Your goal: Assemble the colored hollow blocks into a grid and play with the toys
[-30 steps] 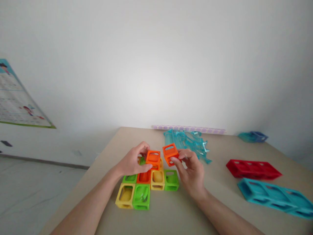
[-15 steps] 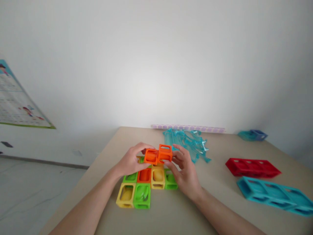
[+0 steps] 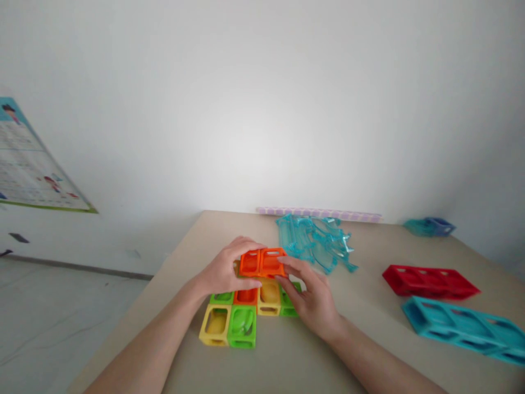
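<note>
Two orange cubes [image 3: 270, 264] meet side by side over the other cubes [image 3: 243, 324] on the table [image 3: 295, 358]. The left hand [image 3: 221, 269] pinches the left one, the right hand [image 3: 315, 301] the right one; a red block [image 3: 430, 283] lies well to the right.

Left hand [image 3: 225, 269], right hand [image 3: 315, 303] and forearms [image 3: 158, 331] are bare.

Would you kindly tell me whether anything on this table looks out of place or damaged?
Nothing plainly looks damaged or spilled. Only the translucent teal pieces stand out: they lie jumbled near the wall, whereas the red blocks form a straight row.
</note>
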{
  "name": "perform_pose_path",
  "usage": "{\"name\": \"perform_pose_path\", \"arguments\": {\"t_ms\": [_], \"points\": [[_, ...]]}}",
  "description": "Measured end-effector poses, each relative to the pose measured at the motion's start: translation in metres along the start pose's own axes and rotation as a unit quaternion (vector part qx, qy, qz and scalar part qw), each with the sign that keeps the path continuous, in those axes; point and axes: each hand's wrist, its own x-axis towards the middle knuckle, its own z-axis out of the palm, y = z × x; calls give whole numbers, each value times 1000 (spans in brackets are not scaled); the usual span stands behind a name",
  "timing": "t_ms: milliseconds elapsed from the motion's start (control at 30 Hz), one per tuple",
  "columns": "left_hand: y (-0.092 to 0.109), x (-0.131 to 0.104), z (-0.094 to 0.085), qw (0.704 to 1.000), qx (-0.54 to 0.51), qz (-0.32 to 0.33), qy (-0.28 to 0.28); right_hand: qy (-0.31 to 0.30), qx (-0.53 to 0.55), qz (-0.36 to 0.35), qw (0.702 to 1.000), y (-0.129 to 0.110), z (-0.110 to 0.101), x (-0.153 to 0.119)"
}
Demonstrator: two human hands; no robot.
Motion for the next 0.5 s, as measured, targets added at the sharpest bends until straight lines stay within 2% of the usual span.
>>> {"name": "perform_pose_path", "arguments": {"t_ms": [133, 233, 300, 433, 500], "points": [[0, 1, 3, 999, -17, -25, 13, -53, -1, -27, 998, -7, 0, 2], [-3, 1, 6, 994, -52, -86, 50, -40, -51, -60, 996, -18, -5, 6], [-5, 1, 9, 988, -63, -122, 73, -53, -83, -65, 993, -26, -9, 8], [-6, 2, 10, 985, -25, -143, 91, -166, -143, -5, 976, -32, -8, 7], [-6, 2, 10, 986, 2, -140, 93, -182, -182, 52, 965, -31, -6, 5]]}}
